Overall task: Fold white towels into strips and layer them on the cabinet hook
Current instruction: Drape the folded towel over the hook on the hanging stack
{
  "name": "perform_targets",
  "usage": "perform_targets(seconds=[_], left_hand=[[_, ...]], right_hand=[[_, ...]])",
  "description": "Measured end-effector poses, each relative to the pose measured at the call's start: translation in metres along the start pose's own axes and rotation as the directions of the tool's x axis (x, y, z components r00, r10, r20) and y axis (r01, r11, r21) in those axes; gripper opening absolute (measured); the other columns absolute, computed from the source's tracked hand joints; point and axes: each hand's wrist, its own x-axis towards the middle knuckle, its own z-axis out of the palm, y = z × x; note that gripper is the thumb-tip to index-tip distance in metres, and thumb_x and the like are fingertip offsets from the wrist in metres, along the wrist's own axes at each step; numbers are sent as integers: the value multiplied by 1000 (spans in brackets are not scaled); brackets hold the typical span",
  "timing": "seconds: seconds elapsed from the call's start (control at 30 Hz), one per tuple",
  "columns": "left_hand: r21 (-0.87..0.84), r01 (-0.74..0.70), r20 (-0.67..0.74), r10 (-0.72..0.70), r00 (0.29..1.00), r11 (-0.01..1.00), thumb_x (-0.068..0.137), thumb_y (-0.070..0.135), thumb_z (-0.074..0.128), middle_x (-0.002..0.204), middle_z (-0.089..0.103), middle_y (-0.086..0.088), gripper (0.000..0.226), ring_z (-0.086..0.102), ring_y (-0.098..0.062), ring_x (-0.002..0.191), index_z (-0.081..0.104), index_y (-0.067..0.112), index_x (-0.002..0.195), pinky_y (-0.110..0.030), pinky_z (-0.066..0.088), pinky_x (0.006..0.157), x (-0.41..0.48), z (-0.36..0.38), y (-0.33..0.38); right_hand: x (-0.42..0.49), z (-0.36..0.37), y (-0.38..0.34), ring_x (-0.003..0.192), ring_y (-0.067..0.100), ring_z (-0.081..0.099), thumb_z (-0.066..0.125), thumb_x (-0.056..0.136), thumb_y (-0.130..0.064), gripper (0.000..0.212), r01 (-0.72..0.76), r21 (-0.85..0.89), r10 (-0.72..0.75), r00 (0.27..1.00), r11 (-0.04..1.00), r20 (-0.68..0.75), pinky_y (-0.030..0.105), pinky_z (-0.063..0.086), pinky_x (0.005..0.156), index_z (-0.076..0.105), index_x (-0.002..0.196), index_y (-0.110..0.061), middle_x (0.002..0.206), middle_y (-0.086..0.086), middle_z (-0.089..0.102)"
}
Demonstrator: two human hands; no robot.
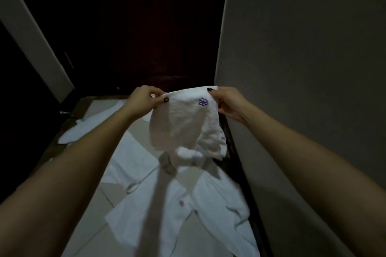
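On white towel (183, 123), purple flower emblem (203, 101)

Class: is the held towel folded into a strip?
Not yet: left hand and right hand pinch the towel at its top; it hangs loose, bunched below.

A grey wall (302, 37) stands right, a pale door frame (31, 37) left, tiled floor (137, 129) below.

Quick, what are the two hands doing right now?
Left hand: grip closed, pinching the left top corner of the white towel.
Right hand: grip closed, pinching the towel's right top corner.
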Motion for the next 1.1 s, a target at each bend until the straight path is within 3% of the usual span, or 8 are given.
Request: perform_targets(seconds=[0.2, 0.4, 0.57, 0.77, 0.9, 0.97, 1.03, 1.1], left_hand=[[-86, -45, -75, 39, 996, 995, 91, 21, 65, 103, 61, 1, 12, 59, -20, 98, 69, 9, 94, -37, 50, 88, 23, -166, 111], [-254, -13, -110, -15, 994, 967, 79, 20, 79, 92, 66, -2, 16, 62, -9, 81, 64, 17, 74, -25, 50, 70, 17, -350, 238], [-401, -27, -193, -56, 979, 915, 79, 12, 78, 84, 68, 2, 27, 63, -2, 69, 61, 21, 61, -15, 49, 59, 2, -508, 327], [-411, -35, -267, -83, 960, 911, 79, 11, 76, 109, 72, 4, 29, 68, -16, 97, 66, 24, 56, -31, 56, 82, -37, -674, 410], [-366, -57, -345, -79, 935, 929, 71, 22, 79, 113, 72, 4, 22, 70, -15, 98, 64, 5, 72, -25, 54, 76, -75, -755, 451], [-333, -61, -405, -84, 910, 941, 73, 22, 77, 112, 72, 4, 19, 70, -13, 95, 61, 14, 65, -23, 54, 72, -101, -780, 466], [-287, -56, -473, -91, 876, 956, 79, 14, 77, 110, 72, 3, 29, 70, -12, 94, 55, 18, 61, -23, 54, 70, -128, -799, 478], [-245, -21, -539, -119, 834, 969, 82, 11, 75, 108, 73, 2, 30, 70, -12, 92, 51, 13, 64, -24, 54, 71, -158, -815, 487]], right_hand=[[-22, 49, -169, 78, 19, 70, 55, 97, -7, 12, 75, 27, -77, 989, 997, 124, 31, 57, 67, 67, 97, -6, 84, 8, 73], [-74, 125, -358, 90, 15, 69, 59, 94, -8, 20, 193, -162, -144, 951, 968, 274, 32, 56, 85, 67, 111, 0, 94, 5, 71], [-120, 202, -513, 104, 21, 57, 60, 94, -12, 28, 287, -231, -193, 914, 929, 358, 47, 38, 107, 64, 117, 3, 103, 9, 64], [-195, 290, -656, 96, 17, 60, 59, 94, -3, 22, 516, -94, -390, 743, 851, 543, 30, 48, 88, 66, 112, 7, 100, 12, 66], [-247, 345, -719, 94, 9, 58, 64, 91, -2, 17, 723, -91, -504, 560, 684, 657, 21, 45, 86, 73, 105, -1, 95, -2, 64], [-264, 367, -740, 78, 4, 54, 64, 91, -7, 12, 804, -144, -545, 510, 577, 666, 18, 42, 72, 76, 91, -7, 80, -7, 59], [-279, 385, -758, 55, 4, 36, 62, 89, -10, 28, 829, -189, -560, 506, 526, 656, 26, 30, 55, 61, 61, -9, 61, 0, 42], [-293, 404, -769, 51, 7, 23, 59, 86, -12, 36, 822, -171, -541, 499, 543, 677, 30, 21, 52, 43, 54, -7, 56, 1, 29]])
